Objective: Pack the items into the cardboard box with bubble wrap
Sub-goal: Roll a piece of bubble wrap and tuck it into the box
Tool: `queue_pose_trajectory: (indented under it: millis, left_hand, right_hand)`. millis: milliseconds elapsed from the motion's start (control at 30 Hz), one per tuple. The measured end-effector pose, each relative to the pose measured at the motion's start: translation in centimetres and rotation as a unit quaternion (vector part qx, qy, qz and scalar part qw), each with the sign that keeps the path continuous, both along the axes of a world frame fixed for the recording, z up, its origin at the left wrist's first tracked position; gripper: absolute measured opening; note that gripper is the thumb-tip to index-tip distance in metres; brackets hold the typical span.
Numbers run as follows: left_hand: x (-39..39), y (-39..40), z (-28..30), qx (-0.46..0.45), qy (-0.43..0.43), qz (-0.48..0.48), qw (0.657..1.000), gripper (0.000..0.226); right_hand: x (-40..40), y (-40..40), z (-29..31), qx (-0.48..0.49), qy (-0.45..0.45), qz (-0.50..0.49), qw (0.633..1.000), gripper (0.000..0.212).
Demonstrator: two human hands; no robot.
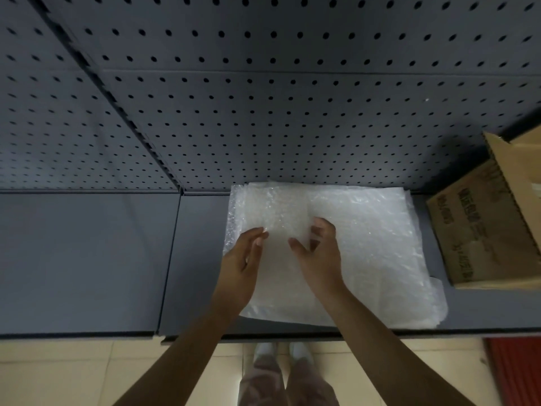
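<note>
Both hands (281,256) hover over flat bubble wrap (366,244), long axis left-right.

Bare forearms, mauve trousers (281,382), white shoes (282,351)

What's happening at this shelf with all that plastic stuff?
A person stands at a grey shelf and works on a sheet of bubble wrap spread flat on it. The left hand and right hand are over its near left part, fingers relaxed, seemingly handling an upright fold of wrap between them. A cardboard box waits at the right, beside the wrap.
</note>
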State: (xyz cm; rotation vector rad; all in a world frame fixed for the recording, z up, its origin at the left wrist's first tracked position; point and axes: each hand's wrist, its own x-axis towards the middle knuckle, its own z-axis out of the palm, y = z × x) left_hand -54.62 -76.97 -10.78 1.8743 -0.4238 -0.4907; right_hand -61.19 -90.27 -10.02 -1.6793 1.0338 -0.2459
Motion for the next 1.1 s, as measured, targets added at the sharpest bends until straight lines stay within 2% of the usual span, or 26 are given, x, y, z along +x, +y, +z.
queue_pose_trajectory:
  millis: [167, 300, 433, 533, 600, 700, 833, 967, 1033, 1100]
  left_hand:
    - [0.0, -0.1, 1.0, -0.001, 0.018, 0.005, 1.0, 0.025]
    - [0.1, -0.7, 2.8, -0.009, 0.031, 0.004, 0.999, 0.024]
    - [0.6, -1.9, 5.3, -0.039, 0.033, 0.008, 0.999, 0.025]
    - [0.9, -3.4, 7.6, -0.061, 0.025, 0.004, 0.998, 0.026]
    - [0.9, -4.5, 9.4, -0.075, 0.03, 0.002, 0.997, 0.026]
    - [0.6, -5.9, 12.1, -0.102, 0.083, 0.003, 0.991, 0.025]
    - [-0.2, -7.2, 14.5, -0.141, 0.126, -0.022, 0.982, 0.02]
    - [-0.5, -7.9, 15.9, -0.175, 0.129, -0.022, 0.976, 0.021]
    - [-0.5, -8.2, 16.4, -0.181, 0.119, -0.02, 0.976, 0.022]
    - [-0.6, -8.5, 16.9, -0.18, 0.098, -0.021, 0.979, 0.024]
  right_hand:
    - [0.3, -0.8, 0.9, 0.118, 0.031, -0.019, 0.992, 0.056]
    - [-0.2, -1.9, 2.3, 0.247, -0.008, -0.02, 0.969, 0.053]
    - [-1.1, -3.6, 5.6, 0.289, -0.072, 0.007, 0.955, 0.034]
    - [-1.6, -4.8, 8.7, 0.336, -0.144, 0.011, 0.931, 0.03]
    - [-1.8, -5.5, 10.5, 0.346, -0.17, -0.008, 0.923, 0.026]
    - [-2.0, -6.3, 12.4, 0.354, -0.195, -0.044, 0.914, 0.016]
    - [-2.6, -6.8, 14.0, 0.364, -0.229, -0.039, 0.902, 0.019]
    - [-3.0, -6.8, 15.1, 0.369, -0.24, -0.029, 0.898, 0.023]
    - [-2.9, -6.8, 15.3, 0.346, -0.237, -0.012, 0.908, 0.029]
    - [-2.7, -6.8, 15.4, 0.267, -0.226, 0.006, 0.937, 0.027]
